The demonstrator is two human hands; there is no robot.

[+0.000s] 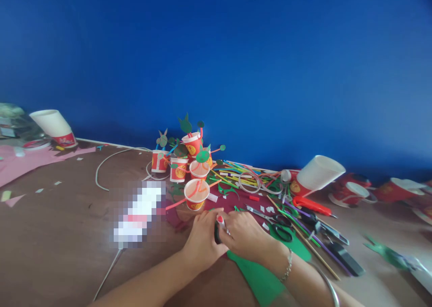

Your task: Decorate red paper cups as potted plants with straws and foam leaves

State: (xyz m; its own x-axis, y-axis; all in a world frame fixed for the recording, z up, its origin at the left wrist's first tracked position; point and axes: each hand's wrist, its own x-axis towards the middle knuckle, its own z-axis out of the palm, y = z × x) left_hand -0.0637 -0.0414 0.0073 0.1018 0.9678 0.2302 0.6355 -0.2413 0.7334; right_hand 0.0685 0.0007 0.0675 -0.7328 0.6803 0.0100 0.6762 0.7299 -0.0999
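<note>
In my right hand (248, 235) is a slim white marker with a red end (221, 221), pinched between thumb and fingers. My left hand (204, 242) meets it, fingers closed round a small dark piece (217, 233) that is mostly hidden. Just beyond my hands stands a red and white paper cup (196, 194) with orange straws bent out of it. Green paper (266, 275) lies under my right forearm, and scissors with black handles (281, 228) rest beside that hand.
Decorated cups (178, 170) cluster by the blue wall. Colourful straws (243, 174) are heaped right of them. A red glue gun (313, 206), pliers (394, 255) and a stack of white cups (320, 174) are farther right. A blurred-out phone-like device (138, 215) with a cable lies left.
</note>
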